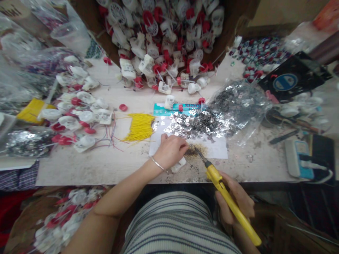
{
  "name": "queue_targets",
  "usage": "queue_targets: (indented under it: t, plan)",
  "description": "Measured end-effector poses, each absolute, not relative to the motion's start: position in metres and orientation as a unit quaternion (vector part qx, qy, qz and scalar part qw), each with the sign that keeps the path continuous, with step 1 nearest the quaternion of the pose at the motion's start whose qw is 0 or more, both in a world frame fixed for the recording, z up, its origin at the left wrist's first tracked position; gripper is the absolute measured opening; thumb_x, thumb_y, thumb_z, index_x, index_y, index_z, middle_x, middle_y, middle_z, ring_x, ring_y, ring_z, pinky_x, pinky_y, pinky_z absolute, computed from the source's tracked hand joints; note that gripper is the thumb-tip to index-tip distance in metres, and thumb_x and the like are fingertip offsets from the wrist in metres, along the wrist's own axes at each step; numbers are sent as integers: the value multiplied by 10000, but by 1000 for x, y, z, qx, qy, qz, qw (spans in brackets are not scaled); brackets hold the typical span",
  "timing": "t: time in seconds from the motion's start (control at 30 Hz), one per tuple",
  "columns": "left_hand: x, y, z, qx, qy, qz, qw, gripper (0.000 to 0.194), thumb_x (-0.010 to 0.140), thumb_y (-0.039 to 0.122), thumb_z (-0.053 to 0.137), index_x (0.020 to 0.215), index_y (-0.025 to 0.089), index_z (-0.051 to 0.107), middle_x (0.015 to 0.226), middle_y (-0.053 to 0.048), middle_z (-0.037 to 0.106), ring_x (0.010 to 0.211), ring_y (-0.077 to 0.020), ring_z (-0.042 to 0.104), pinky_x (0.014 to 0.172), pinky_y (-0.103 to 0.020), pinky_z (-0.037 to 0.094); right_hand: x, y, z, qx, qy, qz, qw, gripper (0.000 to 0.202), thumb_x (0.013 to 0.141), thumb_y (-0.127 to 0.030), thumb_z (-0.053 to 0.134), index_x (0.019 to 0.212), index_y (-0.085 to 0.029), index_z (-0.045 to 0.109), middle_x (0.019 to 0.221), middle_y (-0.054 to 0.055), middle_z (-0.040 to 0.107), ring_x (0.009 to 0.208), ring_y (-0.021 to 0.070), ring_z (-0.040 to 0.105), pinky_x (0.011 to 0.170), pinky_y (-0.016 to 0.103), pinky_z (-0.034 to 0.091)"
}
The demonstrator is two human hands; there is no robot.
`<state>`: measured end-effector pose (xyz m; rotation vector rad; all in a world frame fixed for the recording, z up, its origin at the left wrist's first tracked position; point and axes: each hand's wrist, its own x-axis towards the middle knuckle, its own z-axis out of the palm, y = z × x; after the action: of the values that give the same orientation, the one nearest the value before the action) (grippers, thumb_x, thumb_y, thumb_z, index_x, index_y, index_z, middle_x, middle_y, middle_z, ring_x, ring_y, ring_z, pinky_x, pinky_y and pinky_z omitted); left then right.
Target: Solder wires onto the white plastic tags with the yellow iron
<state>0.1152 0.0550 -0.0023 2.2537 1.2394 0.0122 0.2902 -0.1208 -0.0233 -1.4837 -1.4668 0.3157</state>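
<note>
My right hand is wrapped round the yellow handle of a soldering iron. Its metal tip points up and left, ending close to the fingertips of my left hand. The left fingers are pinched together over the front of a white paper sheet; whatever they hold is too small or hidden to make out. Below that hand lies a white plastic part, partly covered by it. Brown residue is spread on the paper around the iron's tip.
Beyond my hands lie a pile of small metal pieces and a bundle of yellow wires. White and red plastic assemblies sit at left. More fill a large cardboard box at the back. A white-blue power device stands at right.
</note>
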Motion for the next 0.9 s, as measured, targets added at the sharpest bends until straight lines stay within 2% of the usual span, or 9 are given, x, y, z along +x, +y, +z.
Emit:
queue_targets:
  t: [0.13,0.27,0.33,0.43,0.5,0.63,0.7,0.77,0.9]
  plan:
    - [81,61,12,834,528,60,150,225,888,252,474,830,217,688,840,-47,687,843,-224,574,817,-410,283,293,-121,-25,-614,-602,123,495,461,726,-109,631,1177,-187,573,1119,81,665,940,239,673,746,379,616]
    - [51,63,21,790,609,63,29,213,841,240,539,996,184,674,1087,-138,627,1002,-318,513,821,-460,287,292,-118,-32,-602,-600,122,512,522,704,-83,639,1206,-200,553,1145,76,658,951,249,673,770,397,617]
    - [51,58,18,802,591,61,59,210,832,266,570,997,188,672,1105,-133,615,1021,-313,501,831,-456,285,288,-113,-35,-613,-589,130,510,517,711,-85,643,1206,-197,548,1149,83,655,967,255,670,789,411,613]
    - [65,49,4,846,503,35,174,134,846,280,570,871,217,686,981,-67,640,955,-253,523,836,-427,282,281,-100,-39,-596,-596,166,513,522,747,-87,616,1245,-195,500,1180,106,632,999,257,662,803,418,609]
    - [75,46,-5,866,452,10,212,127,848,260,565,814,206,675,937,-58,631,941,-243,514,826,-414,283,276,-88,-39,-571,-611,177,518,517,749,-63,607,1233,-213,503,1226,104,600,1044,255,642,814,417,606]
    - [83,45,-5,897,399,5,191,154,883,198,494,810,158,623,869,-69,624,895,-231,516,854,-438,290,263,-62,-35,-535,-626,193,533,275,738,11,581,875,-221,639,1304,35,531,1095,223,608,766,335,625]
    - [83,43,2,912,364,29,185,176,901,184,456,818,144,606,804,-60,625,835,-210,534,868,-443,314,256,-51,-36,-517,-639,161,546,260,726,26,587,810,-216,629,1318,14,506,1075,198,615,741,292,627]
    - [82,38,10,923,313,75,212,177,902,197,461,809,139,600,751,-48,624,770,-184,547,820,-391,377,249,-44,-38,-499,-657,117,553,296,706,23,616,859,-231,630,1334,12,479,1054,188,623,741,280,623]
    - [89,23,14,865,306,237,319,98,855,196,538,795,153,602,734,-31,647,707,-139,576,677,-275,463,238,-36,-33,-490,-642,146,571,272,719,5,608,837,-240,614,1321,11,466,1019,184,632,732,298,617]
